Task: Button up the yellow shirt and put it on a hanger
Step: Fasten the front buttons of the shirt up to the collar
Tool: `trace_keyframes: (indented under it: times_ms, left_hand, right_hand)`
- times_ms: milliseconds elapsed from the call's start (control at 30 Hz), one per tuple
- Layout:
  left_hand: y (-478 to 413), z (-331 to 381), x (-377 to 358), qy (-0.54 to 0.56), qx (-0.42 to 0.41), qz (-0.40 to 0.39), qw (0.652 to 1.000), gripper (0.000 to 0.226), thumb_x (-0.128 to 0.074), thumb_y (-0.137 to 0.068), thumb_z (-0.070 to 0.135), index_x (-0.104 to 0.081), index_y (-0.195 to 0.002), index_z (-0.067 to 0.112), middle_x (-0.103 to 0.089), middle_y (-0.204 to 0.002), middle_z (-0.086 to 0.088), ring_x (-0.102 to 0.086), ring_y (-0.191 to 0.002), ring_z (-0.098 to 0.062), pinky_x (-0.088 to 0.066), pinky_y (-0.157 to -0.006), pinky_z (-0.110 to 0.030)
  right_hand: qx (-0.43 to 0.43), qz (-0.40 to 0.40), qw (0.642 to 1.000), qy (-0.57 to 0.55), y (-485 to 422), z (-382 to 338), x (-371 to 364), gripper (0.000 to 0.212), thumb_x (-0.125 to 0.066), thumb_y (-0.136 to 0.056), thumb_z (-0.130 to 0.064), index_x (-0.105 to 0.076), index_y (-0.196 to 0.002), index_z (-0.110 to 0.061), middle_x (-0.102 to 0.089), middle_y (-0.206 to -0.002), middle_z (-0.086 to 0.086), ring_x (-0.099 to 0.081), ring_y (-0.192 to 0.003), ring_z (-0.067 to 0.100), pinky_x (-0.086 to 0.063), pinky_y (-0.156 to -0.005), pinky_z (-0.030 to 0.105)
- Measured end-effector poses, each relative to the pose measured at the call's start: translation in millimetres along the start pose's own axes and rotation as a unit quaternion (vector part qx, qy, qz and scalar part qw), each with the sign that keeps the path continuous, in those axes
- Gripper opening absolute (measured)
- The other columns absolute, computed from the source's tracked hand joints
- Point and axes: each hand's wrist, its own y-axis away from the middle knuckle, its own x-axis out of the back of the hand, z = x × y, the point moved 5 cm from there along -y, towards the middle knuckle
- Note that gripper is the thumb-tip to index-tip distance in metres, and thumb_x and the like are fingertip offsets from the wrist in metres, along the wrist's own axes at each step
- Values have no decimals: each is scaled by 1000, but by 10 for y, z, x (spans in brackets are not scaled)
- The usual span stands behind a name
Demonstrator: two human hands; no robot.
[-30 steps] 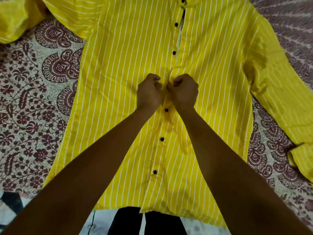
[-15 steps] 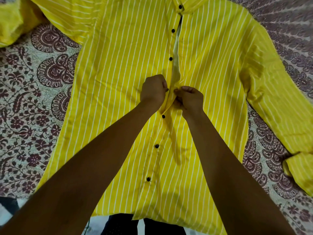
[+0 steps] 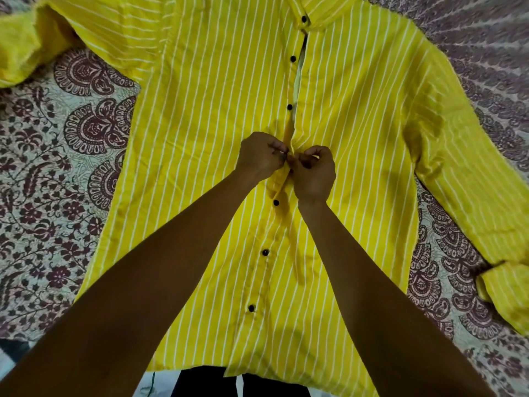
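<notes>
A yellow shirt (image 3: 200, 116) with thin white stripes and black buttons lies flat, front up, collar away from me. My left hand (image 3: 262, 156) and my right hand (image 3: 313, 173) meet at the middle of the placket, each pinching one front edge; the button between them is hidden by the fingers. Below my hands, three buttons (image 3: 265, 252) sit closed in a row. Above them the placket gapes slightly, with two buttons (image 3: 289, 107) beside the gap and one at the collar (image 3: 304, 19). No hanger is in view.
The shirt rests on a bedspread (image 3: 51, 179) printed with maroon flowers and paisley. One sleeve (image 3: 472, 179) runs down the right side to a folded cuff; the other bunches at the top left (image 3: 25, 44). Dark cloth (image 3: 206, 385) shows beyond the hem.
My hands have stayed at the mid-placket button, fingers shifting and drawing closer together on the two edges. The view has drifted slightly, and the gap above has narrowed.
</notes>
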Motion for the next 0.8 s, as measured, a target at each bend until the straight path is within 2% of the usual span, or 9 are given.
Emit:
trace_keyframes:
  times_ms: [67,167,267,367,467,533,633,733,800]
  left_hand:
    - [-9,-6,13,-16,1,4,1000,13,-68,-75,1,-69,-87,2,-63,-65,-7,-68,-81,-28,-56,-77,-40]
    - [-7,24,6,-39,-13,-1,999,12,-66,-74,-3,-68,-85,2,-54,-59,5,-65,-75,-24,-56,-75,-37]
    - [-22,34,13,-51,-26,5,998,13,-62,-74,-6,-68,-83,1,-54,-60,2,-67,-78,-28,-56,-75,-39]
    - [-50,20,20,-54,-25,11,998,14,-59,-73,-8,-68,-80,2,-55,-60,2,-63,-66,-20,-56,-74,-37]
    - [-37,25,14,-56,-27,13,998,11,-62,-74,-5,-68,-80,2,-66,-70,-9,-55,-59,-7,-51,-64,-19]
    - [-1,43,22,-62,-29,21,997,9,-64,-76,0,-69,-83,2,-70,-84,-14,-56,-68,-9,-37,-52,-4]
    - [26,60,18,-64,-23,36,997,14,-59,-79,6,-71,-84,2,-71,-88,-13,-61,-78,-16,-36,-58,-12]
    - [19,53,32,-68,-1,42,997,23,-61,-82,21,-71,-74,1,-60,-58,-9,-57,-59,-16,-36,-51,-20]
    - [4,25,43,-50,8,39,998,26,-65,-82,24,-70,-74,0,-56,-52,-5,-61,-61,-22,-46,-59,-26]
  right_hand:
    - [11,-6,1000,-2,4,9,11,39,-72,-76,-5,-42,-72,-29,-63,-74,-3,-57,-59,-11,-37,-55,2]
    - [24,-6,999,-21,14,31,27,32,-70,-76,0,-46,-78,-20,-65,-74,1,-56,-56,-16,-39,-56,2]
    - [60,-18,998,-25,13,35,13,34,-69,-76,4,-45,-79,-21,-67,-76,3,-60,-62,-14,-42,-60,4]
    - [106,-55,993,-2,-12,10,-6,30,-68,-77,4,-47,-83,-17,-66,-74,1,-63,-66,-4,-46,-63,9]
    - [140,-87,986,29,-35,-35,-5,23,-64,-81,-2,-47,-86,-15,-63,-66,-1,-60,-58,3,-44,-57,14]
    - [112,-94,989,18,-95,-9,17,23,-65,-82,-6,-45,-83,-19,-64,-64,1,-60,-56,7,-47,-58,23]
    - [24,-119,993,-11,-187,68,13,39,-72,-73,-1,-42,-78,-25,-68,-70,3,-66,-70,18,-51,-75,39]
    - [4,-118,993,5,-229,40,-25,43,-75,-69,0,-40,-73,-25,-63,-62,-8,-61,-60,-3,-49,-70,25]
    - [34,-105,993,47,-227,-52,-55,44,-75,-67,-2,-38,-69,-27,-59,-59,-8,-58,-53,-7,-42,-59,14]
